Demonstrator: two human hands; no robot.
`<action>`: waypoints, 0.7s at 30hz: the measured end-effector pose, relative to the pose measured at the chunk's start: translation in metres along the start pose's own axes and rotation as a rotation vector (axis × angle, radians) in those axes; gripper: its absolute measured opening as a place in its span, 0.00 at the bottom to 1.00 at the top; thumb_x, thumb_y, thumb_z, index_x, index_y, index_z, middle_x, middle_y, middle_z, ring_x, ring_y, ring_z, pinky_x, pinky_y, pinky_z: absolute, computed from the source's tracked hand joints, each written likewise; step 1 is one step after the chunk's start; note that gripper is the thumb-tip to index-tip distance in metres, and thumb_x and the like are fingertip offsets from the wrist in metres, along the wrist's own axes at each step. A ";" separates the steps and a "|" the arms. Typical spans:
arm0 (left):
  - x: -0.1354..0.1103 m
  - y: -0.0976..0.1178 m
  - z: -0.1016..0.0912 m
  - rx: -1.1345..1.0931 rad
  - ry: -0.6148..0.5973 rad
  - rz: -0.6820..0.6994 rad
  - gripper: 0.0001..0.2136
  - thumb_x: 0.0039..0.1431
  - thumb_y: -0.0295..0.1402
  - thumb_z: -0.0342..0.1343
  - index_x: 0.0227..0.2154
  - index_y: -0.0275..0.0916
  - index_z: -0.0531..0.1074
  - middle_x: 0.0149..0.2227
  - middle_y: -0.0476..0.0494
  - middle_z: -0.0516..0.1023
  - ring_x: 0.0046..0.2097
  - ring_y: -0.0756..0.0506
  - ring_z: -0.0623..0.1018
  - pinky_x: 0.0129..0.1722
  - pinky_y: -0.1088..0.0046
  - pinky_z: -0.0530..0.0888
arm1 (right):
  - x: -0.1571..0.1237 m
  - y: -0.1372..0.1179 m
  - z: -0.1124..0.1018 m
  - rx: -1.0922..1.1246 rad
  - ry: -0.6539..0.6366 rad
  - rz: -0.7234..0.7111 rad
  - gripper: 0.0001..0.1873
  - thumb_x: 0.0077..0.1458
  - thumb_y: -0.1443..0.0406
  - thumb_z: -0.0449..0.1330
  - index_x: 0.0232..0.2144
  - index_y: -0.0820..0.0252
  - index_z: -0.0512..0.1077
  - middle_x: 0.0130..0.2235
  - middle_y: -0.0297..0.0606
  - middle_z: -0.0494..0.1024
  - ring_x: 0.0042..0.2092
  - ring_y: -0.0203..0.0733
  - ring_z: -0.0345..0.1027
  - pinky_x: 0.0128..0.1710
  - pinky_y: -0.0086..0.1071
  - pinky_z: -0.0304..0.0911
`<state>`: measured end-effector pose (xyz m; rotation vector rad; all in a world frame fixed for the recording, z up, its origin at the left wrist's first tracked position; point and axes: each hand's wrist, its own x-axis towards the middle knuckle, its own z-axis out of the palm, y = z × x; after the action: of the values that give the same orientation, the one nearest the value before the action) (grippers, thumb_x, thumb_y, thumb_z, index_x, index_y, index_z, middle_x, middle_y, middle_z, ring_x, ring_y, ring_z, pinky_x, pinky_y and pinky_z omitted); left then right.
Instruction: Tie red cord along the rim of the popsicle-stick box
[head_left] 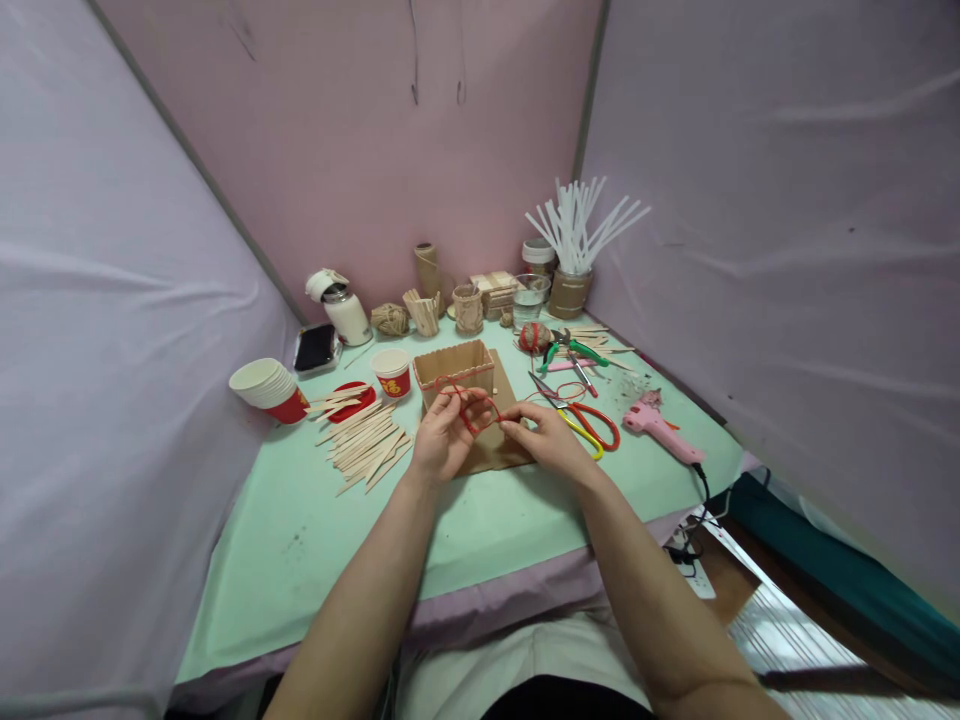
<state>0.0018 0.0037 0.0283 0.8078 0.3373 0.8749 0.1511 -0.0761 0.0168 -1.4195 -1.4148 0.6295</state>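
Red string (474, 412) is looped between my two hands, just in front of a brown cardboard box (454, 368). My left hand (448, 436) is turned partly palm up, its thumb and fingers closed on the string. Opposite it, my right hand (541, 432) pinches another part of the string between thumb and fingertips. The box has a scalloped rim with a reddish edging, and it rests on a flat piece of cardboard (504, 455) below my hands. A thin red strand trails to the right toward the scissors (596, 425).
Loose wooden sticks (367, 445), a red-and-white paper cup (391, 375) and stacked cups (270, 388) lie left. A pink glue gun (660, 430) with a cord and green-handled pliers (574, 350) lie right. Jars, twine (390, 320) and white sticks (576, 230) line the back.
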 end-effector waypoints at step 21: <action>-0.005 -0.015 0.004 1.053 0.122 0.313 0.08 0.53 0.36 0.54 0.29 0.37 0.74 0.31 0.45 0.77 0.34 0.48 0.74 0.37 0.73 0.70 | 0.005 0.010 0.013 -0.358 0.341 -0.339 0.09 0.56 0.63 0.55 0.35 0.53 0.75 0.34 0.37 0.73 0.39 0.41 0.65 0.41 0.38 0.58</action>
<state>0.0088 -0.0073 0.0196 1.8160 0.8234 1.0288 0.1445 -0.0659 0.0048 -1.4281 -1.4864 -0.0869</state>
